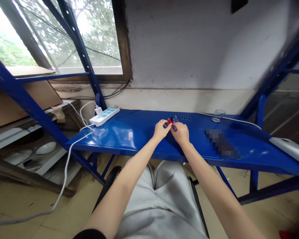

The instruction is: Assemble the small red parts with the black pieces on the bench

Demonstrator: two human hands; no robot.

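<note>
Over the blue table, my left hand and my right hand meet with their fingertips close together. Between them is a small red piece, pinched by the fingers of both; its exact kind is too small to make out. Just behind it lie a small black piece and some small clear or greyish pieces. A row of several tiny round parts lies on the table to the right of my right hand.
A white power strip with a plug and cable sits at the table's left end. A clear glass stands at the back right, near a blurred-out dark object. A white device lies at the right edge. Blue metal posts flank the table.
</note>
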